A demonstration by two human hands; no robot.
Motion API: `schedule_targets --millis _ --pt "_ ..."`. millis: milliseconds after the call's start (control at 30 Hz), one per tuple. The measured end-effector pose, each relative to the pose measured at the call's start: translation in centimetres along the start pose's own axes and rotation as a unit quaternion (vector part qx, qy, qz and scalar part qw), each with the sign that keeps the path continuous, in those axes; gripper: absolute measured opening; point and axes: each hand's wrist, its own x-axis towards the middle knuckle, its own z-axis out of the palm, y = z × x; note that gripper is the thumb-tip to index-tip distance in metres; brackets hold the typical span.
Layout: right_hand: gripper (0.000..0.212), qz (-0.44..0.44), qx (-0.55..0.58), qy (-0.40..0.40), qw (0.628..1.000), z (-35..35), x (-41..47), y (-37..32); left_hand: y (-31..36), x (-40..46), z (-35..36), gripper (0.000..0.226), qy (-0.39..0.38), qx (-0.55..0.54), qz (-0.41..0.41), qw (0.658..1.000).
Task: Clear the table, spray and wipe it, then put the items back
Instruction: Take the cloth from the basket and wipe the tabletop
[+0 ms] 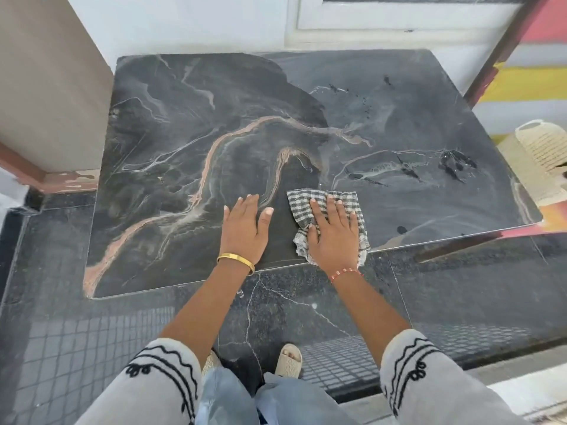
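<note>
A dark marble table top with orange and white veins fills the middle of the view. Its left part looks wet and darker; the right part is duller, with dark spray drops. My right hand presses flat on a grey-and-white checked cloth near the table's front edge. My left hand lies flat on the bare marble just left of the cloth, fingers straight, holding nothing.
A beige wall panel stands against the table's left side. A cream woven plastic chair sits off the right edge. A white wall and window frame lie behind. Dark floor tiles and my sandalled feet are below.
</note>
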Motion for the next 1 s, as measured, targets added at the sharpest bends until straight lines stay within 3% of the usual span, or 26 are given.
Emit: schedule_targets --millis 100,200,267,367,433,500,533,567,633,667,767,867,933,1000 --pt "0.045 0.031 0.054 0.040 0.997 -0.8 -0.9 2.3 1.9 0.3 1.2 0.052 -0.012 0.001 0.025 1.000" --pt "0.022 0.143 0.243 0.074 0.957 -3.4 0.0 2.6 3.4 1.0 1.4 0.052 -0.006 0.002 0.038 0.999" --pt "0.030 0.259 0.391 0.083 0.879 -5.6 1.8 2.6 4.1 1.4 1.3 0.052 -0.004 0.007 0.040 0.999" --pt "0.037 0.367 0.567 0.085 0.733 -8.9 3.9 2.9 5.4 2.2 1.2 0.053 0.006 0.000 0.042 0.999" --pt "0.031 0.388 0.670 0.022 0.633 -10.0 4.9 3.8 6.1 2.7 1.0 0.053 0.010 -0.006 0.045 0.999" --pt "0.034 0.365 0.730 -0.031 0.577 -10.9 5.6 4.9 6.7 3.2 0.9 0.053 0.011 -0.005 0.052 0.999" --pt "0.033 0.361 0.725 -0.038 0.586 -11.1 5.5 5.4 6.8 3.3 0.9 0.053 0.012 -0.007 0.054 0.998" --pt "0.030 0.362 0.693 -0.039 0.623 -11.2 5.6 6.2 7.0 3.6 1.0 0.053 0.012 -0.008 0.057 0.998" --pt "0.023 0.365 0.473 -0.007 0.802 -11.1 5.4 8.2 7.2 4.3 1.3 0.053 0.004 -0.009 0.060 0.998" --pt "0.021 0.363 0.345 0.041 0.864 -10.6 5.1 9.4 7.3 4.7 1.5 0.053 -0.002 -0.009 0.062 0.998" --pt "0.029 0.306 0.194 0.138 0.922 -9.6 4.5 10.1 7.7 6.1 2.6 0.052 -0.027 -0.005 0.072 0.997" --pt "0.031 0.099 0.048 0.142 0.984 -8.2 4.0 8.3 8.7 7.2 3.8 0.052 -0.057 -0.001 0.079 0.995" --pt "0.040 -0.030 -0.036 0.060 0.997 -6.8 3.5 7.3 9.4 7.8 4.5 0.051 -0.065 -0.001 0.092 0.994" --pt "0.050 -0.061 -0.084 -0.046 0.994 -5.5 3.4 7.2 10.0 8.7 5.1 0.051 -0.074 -0.004 0.104 0.992"
